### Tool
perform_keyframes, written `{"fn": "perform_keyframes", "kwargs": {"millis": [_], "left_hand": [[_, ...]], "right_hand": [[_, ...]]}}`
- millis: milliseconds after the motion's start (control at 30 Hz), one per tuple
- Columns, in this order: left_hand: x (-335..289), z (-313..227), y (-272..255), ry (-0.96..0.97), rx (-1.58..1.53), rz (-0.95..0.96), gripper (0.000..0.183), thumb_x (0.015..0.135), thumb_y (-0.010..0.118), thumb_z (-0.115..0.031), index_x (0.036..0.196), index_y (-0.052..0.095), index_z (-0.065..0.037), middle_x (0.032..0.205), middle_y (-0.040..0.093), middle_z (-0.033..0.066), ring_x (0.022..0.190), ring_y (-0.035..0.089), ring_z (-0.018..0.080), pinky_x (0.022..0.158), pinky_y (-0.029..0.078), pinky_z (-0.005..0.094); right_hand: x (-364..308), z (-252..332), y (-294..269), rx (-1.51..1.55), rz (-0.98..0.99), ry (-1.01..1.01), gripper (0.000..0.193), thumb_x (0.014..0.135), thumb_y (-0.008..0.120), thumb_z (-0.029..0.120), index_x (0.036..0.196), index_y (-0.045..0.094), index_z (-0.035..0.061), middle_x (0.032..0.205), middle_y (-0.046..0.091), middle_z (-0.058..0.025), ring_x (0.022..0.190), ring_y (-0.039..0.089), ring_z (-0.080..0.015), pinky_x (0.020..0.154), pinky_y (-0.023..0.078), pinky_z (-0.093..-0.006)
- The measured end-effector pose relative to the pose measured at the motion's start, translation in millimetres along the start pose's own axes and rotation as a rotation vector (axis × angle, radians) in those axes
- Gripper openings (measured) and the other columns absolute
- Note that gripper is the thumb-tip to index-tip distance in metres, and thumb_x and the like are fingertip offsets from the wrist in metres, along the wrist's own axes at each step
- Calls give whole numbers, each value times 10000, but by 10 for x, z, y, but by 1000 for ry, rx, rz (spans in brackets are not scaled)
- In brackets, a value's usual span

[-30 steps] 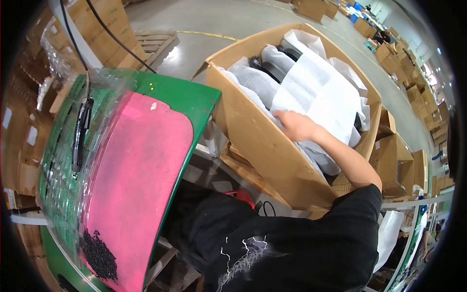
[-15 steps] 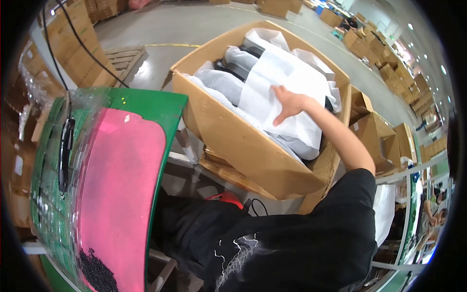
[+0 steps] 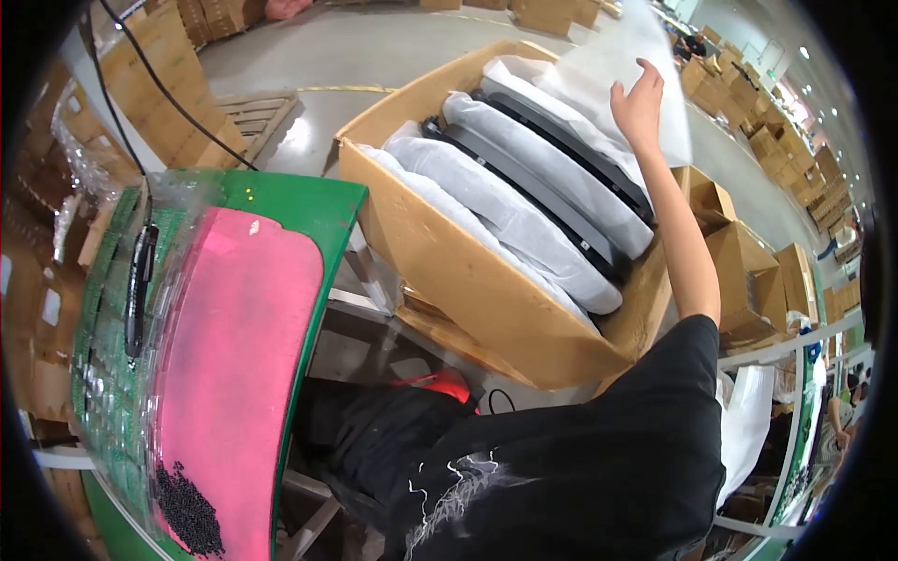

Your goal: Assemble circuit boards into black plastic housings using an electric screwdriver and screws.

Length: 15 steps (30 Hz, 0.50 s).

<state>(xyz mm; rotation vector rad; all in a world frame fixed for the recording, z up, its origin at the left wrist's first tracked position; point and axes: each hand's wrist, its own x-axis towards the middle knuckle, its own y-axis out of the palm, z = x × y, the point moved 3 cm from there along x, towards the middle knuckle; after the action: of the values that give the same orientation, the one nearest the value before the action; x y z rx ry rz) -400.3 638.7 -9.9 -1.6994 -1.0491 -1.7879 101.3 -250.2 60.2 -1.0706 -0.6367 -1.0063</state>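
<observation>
My right hand is raised over the far right side of a large cardboard box, thumb and fingers apart. A thin white translucent sheet, blurred by motion, spreads in the air behind and around the hand; I see no grip on it. Inside the box, several long dark curved parts stand on edge side by side, with white foam-like wrapping around and between them. What the parts are exactly, I cannot tell. My left hand is out of view.
At left, a green-topped table carries a pink mat, a pile of small black pieces, clear plastic and a black corded tool. Open cartons stand right of the box; a wooden pallet lies beyond the table.
The white sheet has come off the top of the parts and swung up to the far right, uncovering them. My right hand has moved up and right with it.
</observation>
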Motion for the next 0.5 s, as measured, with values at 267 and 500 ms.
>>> {"fn": "perform_keyframes", "kwargs": {"millis": [267, 500], "left_hand": [[-221, -371, 1744, -826, 487, 210, 194, 942, 550, -114, 1074, 606, 16, 967, 600, 117, 828, 578, 227, 736, 499, 345], [-624, -656, 3099, -870, -101, 671, 119, 830, 569, 72, 916, 647, 44, 932, 633, 172, 859, 608, 285, 774, 514, 375]], "right_hand": [[-1538, 74, 682, -314, 1262, -210, 814, 695, 788, 275, 1339, 384, -16, 1235, 557, -268, 1168, 555, -407, 975, 471, -464], [-954, 459, 148, -597, 858, -80, 413, 740, 590, 19, 1138, 482, 8, 1044, 648, -247, 999, 644, -419, 805, 521, -531]]}}
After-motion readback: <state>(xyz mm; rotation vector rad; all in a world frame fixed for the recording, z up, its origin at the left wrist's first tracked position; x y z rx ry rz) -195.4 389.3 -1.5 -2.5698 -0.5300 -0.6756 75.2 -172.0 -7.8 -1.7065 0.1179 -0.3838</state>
